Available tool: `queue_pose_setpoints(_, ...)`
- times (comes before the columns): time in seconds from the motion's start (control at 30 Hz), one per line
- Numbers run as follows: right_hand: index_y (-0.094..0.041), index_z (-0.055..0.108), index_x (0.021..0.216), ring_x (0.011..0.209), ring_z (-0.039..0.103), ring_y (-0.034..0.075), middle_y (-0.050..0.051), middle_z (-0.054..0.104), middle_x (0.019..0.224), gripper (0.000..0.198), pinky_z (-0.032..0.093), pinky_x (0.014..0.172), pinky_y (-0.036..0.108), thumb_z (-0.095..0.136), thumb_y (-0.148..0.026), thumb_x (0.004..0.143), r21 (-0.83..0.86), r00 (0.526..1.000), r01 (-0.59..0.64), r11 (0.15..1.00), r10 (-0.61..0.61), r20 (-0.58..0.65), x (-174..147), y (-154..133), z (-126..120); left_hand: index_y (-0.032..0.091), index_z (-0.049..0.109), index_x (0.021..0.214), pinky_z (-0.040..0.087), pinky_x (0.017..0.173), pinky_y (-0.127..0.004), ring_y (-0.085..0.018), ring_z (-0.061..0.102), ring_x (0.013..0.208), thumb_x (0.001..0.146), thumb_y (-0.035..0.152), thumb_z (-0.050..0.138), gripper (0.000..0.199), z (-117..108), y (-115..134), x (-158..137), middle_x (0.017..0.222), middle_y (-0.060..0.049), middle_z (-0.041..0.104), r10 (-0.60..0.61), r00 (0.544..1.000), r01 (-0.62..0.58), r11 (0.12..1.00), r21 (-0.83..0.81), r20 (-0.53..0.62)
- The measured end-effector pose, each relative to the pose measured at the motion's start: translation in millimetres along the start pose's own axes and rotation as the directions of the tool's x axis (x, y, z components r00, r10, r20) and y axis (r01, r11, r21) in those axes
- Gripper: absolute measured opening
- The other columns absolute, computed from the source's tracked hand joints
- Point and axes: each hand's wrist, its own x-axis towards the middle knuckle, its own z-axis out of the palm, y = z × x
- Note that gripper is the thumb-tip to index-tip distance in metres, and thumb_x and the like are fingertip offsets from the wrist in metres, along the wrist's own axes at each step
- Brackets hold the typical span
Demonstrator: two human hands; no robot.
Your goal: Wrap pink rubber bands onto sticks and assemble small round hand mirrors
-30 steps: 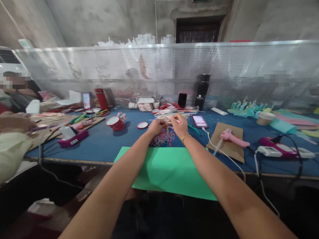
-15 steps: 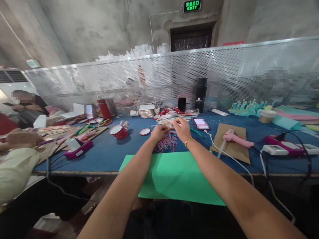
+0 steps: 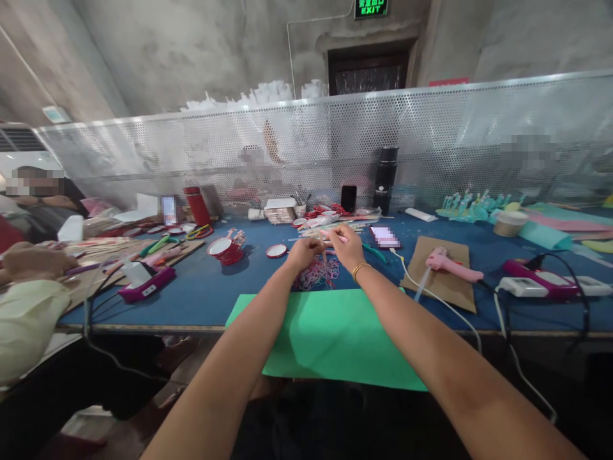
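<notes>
Above a tangled heap of pink, blue and purple strings (image 3: 318,276), my left hand (image 3: 305,253) pinches a thin tan stick (image 3: 324,256) that points downward. Close against it, my right hand (image 3: 348,245) is closed, its fingertips at the stick's upper end. Something small and pinkish shows between the right fingers, too small to name. A gold bracelet (image 3: 359,271) circles my right wrist. Under my forearms lies a green sheet (image 3: 335,338), hanging over the table's front edge.
A red cup (image 3: 225,251) and round lid (image 3: 276,251) stand left. To the right, a pink glue gun (image 3: 450,263) lies on cardboard (image 3: 462,300), with a cabled phone (image 3: 385,237) nearby. Behind are a black flask (image 3: 385,182) and mesh partition (image 3: 306,140). A co-worker's arm (image 3: 31,313) rests far left.
The whole view has shifted slightly. My hands stay together over the strings, with the fingers moved only a little around the stick.
</notes>
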Motion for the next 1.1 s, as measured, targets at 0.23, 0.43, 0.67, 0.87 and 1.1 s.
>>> queue_pose_setpoints(0.23,-0.023,0.059,0.072,0.075,0.064,0.019,0.0,0.069,0.075,0.019,0.048,0.07,0.028,0.054,-0.04,0.081,-0.002,1.0,-0.009,1.0,0.009,-0.019,1,-5,-2,0.013,0.07,0.072,0.037,0.06,-0.024,-0.012,0.046,0.06,0.074,0.041,0.06,0.03,-1,0,0,0.062,0.001,0.059,-0.008,1.0,0.008,1.0,-0.001,0.002)
queue_pose_setpoints(0.43,-0.023,0.059,0.072,0.076,0.063,0.019,0.001,0.07,0.076,0.018,0.047,0.074,0.029,0.053,-0.037,0.081,-0.022,0.999,-0.011,1.0,0.01,-0.053,1,-5,-3,0.013,0.067,0.068,0.036,0.06,-0.024,-0.012,0.044,0.06,0.073,0.041,0.062,0.029,-2,2,-1,0.06,0.001,0.056,-0.003,1.0,0.003,1.0,0.017,-0.017)
queue_pose_setpoints(0.67,-0.023,0.059,0.072,0.075,0.061,0.018,0.001,0.07,0.077,0.021,0.047,0.074,0.028,0.053,-0.04,0.082,-0.015,1.0,-0.001,1.0,0.001,-0.005,3,-5,-2,0.013,0.067,0.069,0.032,0.059,-0.025,-0.011,0.042,0.059,0.073,0.042,0.061,0.03,-1,3,-1,0.061,0.001,0.055,-0.006,1.0,0.006,1.0,0.011,-0.007)
queue_pose_setpoints(0.87,-0.023,0.059,0.072,0.074,0.061,0.018,0.0,0.069,0.076,0.019,0.047,0.074,0.028,0.052,-0.038,0.082,-0.017,1.0,0.008,1.0,-0.008,-0.028,4,-3,-3,0.013,0.07,0.072,0.033,0.059,-0.024,-0.011,0.044,0.06,0.074,0.045,0.061,0.033,0,-2,1,0.064,0.001,0.058,0.0,1.0,0.0,1.0,0.0,-0.013)
queue_pose_setpoints(1.1,-0.023,0.059,0.073,0.076,0.063,0.018,0.0,0.069,0.076,0.019,0.048,0.074,0.029,0.052,-0.038,0.082,0.003,0.999,0.001,1.0,-0.001,-0.032,5,-3,-4,0.013,0.071,0.072,0.032,0.057,-0.024,-0.012,0.045,0.061,0.071,0.043,0.063,0.031,-1,-6,4,0.064,0.0,0.058,0.003,0.999,-0.002,1.0,0.031,-0.035)
